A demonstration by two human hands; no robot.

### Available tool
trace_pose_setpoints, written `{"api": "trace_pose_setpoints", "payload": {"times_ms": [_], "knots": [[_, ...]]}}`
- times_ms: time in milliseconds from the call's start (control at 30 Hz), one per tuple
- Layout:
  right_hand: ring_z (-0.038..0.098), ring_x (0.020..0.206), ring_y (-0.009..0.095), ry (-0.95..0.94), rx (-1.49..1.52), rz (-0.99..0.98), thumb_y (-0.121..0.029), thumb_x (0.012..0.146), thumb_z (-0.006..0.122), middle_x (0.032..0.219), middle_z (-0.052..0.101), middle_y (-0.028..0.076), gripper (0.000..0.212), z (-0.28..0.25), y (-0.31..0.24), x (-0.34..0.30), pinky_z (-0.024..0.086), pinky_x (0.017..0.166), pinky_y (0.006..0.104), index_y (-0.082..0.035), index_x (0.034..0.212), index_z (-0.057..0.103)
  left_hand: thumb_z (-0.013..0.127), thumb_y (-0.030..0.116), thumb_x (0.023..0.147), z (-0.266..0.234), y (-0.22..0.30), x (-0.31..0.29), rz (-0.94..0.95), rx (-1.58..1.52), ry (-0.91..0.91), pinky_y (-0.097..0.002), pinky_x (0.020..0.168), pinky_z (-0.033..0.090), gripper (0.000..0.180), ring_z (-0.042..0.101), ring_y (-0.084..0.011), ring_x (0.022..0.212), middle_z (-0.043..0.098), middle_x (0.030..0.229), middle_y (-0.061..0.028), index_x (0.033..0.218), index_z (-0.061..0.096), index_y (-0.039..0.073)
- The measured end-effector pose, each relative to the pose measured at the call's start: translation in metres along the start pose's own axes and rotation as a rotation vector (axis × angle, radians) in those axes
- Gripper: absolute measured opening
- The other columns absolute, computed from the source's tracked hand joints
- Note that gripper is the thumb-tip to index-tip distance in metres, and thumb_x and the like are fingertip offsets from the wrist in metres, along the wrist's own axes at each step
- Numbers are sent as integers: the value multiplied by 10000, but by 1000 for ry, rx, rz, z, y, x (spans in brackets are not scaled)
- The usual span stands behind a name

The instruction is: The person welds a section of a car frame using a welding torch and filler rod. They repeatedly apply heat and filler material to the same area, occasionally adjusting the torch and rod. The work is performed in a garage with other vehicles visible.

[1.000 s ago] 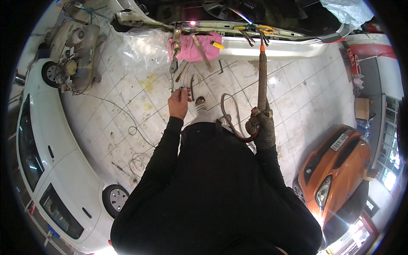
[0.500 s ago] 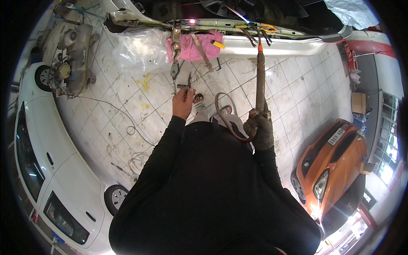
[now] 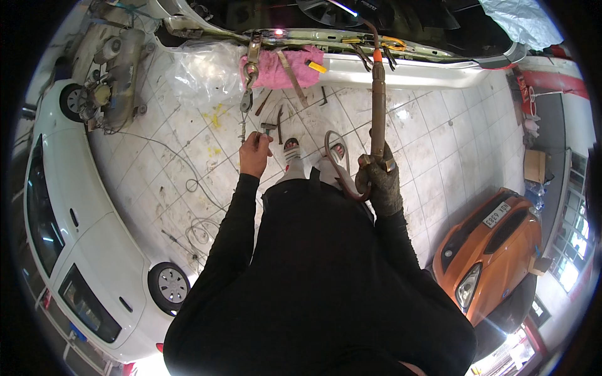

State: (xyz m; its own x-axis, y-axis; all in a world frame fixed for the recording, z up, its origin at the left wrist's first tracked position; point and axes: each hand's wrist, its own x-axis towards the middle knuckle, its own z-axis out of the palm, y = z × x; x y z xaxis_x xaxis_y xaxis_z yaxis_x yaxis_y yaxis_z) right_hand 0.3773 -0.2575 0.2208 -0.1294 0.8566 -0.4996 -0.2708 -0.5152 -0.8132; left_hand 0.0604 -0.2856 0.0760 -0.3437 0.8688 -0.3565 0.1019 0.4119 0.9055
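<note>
My gloved right hand [image 3: 382, 182] grips a gas torch [image 3: 379, 103] by its body. The torch points away from me at the car's opening, and a bluish flame [image 3: 342, 8] shows at its tip; a hose [image 3: 347, 182] loops below it. My bare left hand [image 3: 254, 153] is closed, fingers bent, beside a cable puller [image 3: 246, 100] whose upper end hooks onto the white car's sill. A hammer [image 3: 268, 126] shows just past the fingertips; whether I hold it I cannot tell. On the sill, a small spot [image 3: 279, 31] glows pinkish.
A pink cloth [image 3: 269, 69] hangs over the sill, with a yellow-handled cutter [image 3: 315, 66] and a metal strip [image 3: 292, 78]. Clamps [image 3: 362, 55] sit farther right. Clear plastic [image 3: 204, 72] lies left. A pry bar [image 3: 279, 125] rests on the tiles. A compressor [image 3: 119, 81] and two parked cars flank me.
The torch has swung slightly left, its lower end closer to me. My left hand has shifted left, and so has the cable puller. The view has moved a little too.
</note>
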Motion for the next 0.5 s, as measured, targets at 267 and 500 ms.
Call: {"api": "trace_pose_setpoints", "payload": {"times_ms": [267, 500], "knots": [[609, 610, 91, -65, -251, 27, -116, 969, 700, 810, 600, 4, 596, -38, -35, 30, 506, 522, 263, 9, 1494, 449, 688, 283, 1036, 41, 9, -23, -29, -184, 158, -271, 539, 494, 318, 645, -122, 626, 741, 981, -132, 1089, 598, -17], [600, 595, 112, -149, -171, 7, -88, 959, 661, 831, 650, 49, 777, -61, -41, 40, 499, 502, 263, -75, 1649, 305, 612, 244, 1073, 68, 24, -51, -49, -167, 179, -307, 728, 525, 253, 672, -145, 688, 747, 1087, -118, 1081, 627, -8]]}}
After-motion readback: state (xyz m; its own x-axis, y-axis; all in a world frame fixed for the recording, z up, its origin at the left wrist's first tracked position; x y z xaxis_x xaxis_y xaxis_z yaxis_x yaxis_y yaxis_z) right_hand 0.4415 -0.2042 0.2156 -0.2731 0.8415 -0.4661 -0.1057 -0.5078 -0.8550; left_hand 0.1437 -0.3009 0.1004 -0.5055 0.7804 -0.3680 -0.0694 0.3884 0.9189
